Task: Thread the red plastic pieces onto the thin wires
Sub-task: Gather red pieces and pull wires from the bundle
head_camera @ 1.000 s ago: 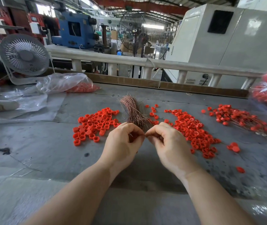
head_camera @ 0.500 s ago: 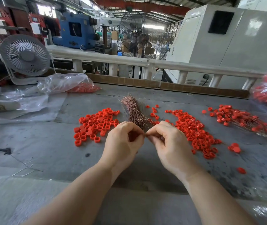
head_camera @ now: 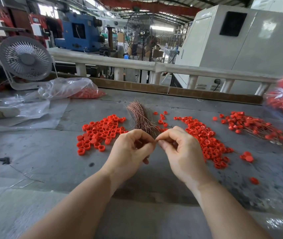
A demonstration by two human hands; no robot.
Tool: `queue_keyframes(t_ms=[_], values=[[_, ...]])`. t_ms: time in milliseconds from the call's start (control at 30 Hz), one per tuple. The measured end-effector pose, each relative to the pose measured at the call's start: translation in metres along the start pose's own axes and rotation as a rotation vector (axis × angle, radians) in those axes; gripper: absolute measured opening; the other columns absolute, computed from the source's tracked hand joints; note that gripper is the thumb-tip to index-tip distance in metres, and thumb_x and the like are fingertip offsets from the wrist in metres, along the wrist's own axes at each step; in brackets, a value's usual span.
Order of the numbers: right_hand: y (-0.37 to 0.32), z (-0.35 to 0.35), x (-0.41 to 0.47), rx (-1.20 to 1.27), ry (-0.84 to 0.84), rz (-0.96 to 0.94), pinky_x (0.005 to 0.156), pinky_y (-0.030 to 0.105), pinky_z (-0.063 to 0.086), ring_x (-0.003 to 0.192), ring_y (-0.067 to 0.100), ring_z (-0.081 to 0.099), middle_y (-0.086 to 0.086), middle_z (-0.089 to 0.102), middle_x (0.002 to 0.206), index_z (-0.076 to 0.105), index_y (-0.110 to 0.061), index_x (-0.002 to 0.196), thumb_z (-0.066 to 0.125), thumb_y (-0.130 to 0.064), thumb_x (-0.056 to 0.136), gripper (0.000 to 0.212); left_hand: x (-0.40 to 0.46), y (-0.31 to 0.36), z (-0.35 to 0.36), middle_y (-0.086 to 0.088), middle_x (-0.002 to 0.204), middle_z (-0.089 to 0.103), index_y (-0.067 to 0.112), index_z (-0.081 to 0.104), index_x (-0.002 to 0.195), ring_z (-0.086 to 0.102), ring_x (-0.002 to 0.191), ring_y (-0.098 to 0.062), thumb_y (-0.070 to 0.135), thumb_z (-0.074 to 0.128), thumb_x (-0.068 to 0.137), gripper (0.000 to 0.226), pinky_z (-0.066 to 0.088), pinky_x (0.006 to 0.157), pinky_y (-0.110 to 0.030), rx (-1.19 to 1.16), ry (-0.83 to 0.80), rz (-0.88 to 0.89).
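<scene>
Left hand (head_camera: 130, 152) and right hand (head_camera: 180, 152) pinch fingertips together, apparently on something too fine to see, bundled thin copper wires (head_camera: 139, 118) at twelve o'clock among loose red plastic ring pieces (head_camera: 101, 131).

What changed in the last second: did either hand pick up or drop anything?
Nothing visibly changed. Left hand and right hand still meet fingertip to fingertip in front of the wire bundle, pinching something too small to identify. Cap piles unmoved.

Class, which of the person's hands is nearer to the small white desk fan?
Left. The left hand is on the side of the desk fan, which stands far back-left; the right hand is farther right.
</scene>
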State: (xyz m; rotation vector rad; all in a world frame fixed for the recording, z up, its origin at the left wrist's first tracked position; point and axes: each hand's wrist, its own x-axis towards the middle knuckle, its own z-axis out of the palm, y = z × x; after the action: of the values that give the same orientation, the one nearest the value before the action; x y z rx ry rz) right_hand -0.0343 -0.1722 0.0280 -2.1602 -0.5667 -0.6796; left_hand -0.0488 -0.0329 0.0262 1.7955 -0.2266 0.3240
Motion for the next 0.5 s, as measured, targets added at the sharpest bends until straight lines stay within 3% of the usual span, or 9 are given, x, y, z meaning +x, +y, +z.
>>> queue_keyframes(t_ms=[133, 333, 500], values=[[-0.0019, -0.0001, -0.0001, -0.013, -0.01, -0.043, 0.062, 0.033, 0.043, 0.066, 0.011, 0.048, -0.013, 0.048, 0.069, 0.068, -0.013, 0.077, 0.067, -0.001, 0.079, 0.013, 0.0011, -0.0012, 0.0009, 0.004, 0.045, 0.056, 0.017, 0.065, 0.065, 0.054, 0.041, -0.006, 0.0, 0.064, 0.079, 0.023, 0.039, 0.042, -0.011, -0.034, 0.048, -0.036], [-0.0028, -0.0008, -0.0017, -0.027, -0.02, -0.085, 0.06, 0.024, 0.037, 0.064, 0.0, 0.043, -0.017, 0.043, 0.068, 0.065, -0.012, 0.076, 0.065, -0.001, 0.078, 0.011, 0.0011, -0.0011, 0.0011, 0.005, 0.045, 0.055, 0.015, 0.064, 0.065, 0.054, 0.043, -0.006, -0.001, 0.063, 0.08, 0.022, 0.041, 0.044, -0.011, -0.068, 0.039, -0.049], [-0.0002, 0.001, -0.0007, 0.044, -0.02, 0.024, 0.065, 0.027, 0.042, 0.068, 0.007, 0.049, -0.011, 0.051, 0.07, 0.064, -0.014, 0.075, 0.063, 0.0, 0.081, 0.016, 0.002, -0.003, -0.0008, 0.002, 0.055, 0.056, 0.008, 0.067, 0.074, 0.054, 0.05, -0.007, 0.001, 0.063, 0.083, 0.011, 0.049, 0.051, -0.019, -0.231, -0.032, -0.122]])
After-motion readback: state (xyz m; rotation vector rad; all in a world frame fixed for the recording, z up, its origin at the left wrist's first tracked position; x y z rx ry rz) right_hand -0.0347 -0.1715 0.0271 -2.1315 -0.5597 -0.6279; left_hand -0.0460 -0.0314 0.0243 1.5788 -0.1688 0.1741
